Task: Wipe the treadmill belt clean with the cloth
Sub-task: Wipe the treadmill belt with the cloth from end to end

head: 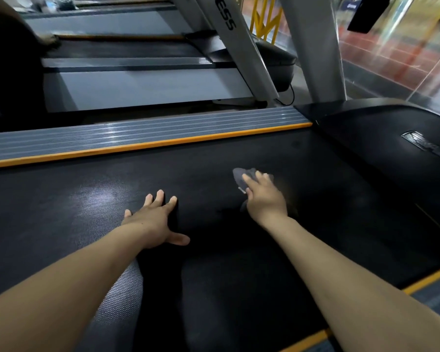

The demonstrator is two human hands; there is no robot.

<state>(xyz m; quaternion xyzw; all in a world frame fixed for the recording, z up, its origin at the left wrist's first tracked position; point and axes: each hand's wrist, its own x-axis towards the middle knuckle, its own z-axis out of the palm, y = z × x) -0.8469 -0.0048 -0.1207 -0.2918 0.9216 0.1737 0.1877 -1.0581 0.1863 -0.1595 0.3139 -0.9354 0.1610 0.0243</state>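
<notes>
The black textured treadmill belt (92, 204) fills the middle of the head view. My right hand (266, 199) presses a small dark grey cloth (240, 175) flat against the belt with straight fingers; most of the cloth lies under the palm and fingers. My left hand (154, 221) rests flat on the belt to the left of it, fingers spread, holding nothing. The right hand looks slightly blurred.
A ribbed grey side rail with an orange strip (148, 144) borders the belt's far side; another orange edge (427, 278) runs at the near right. The black motor cover (381, 138) sits at the right end. A neighbouring treadmill (142, 85) and white uprights (315, 47) stand beyond.
</notes>
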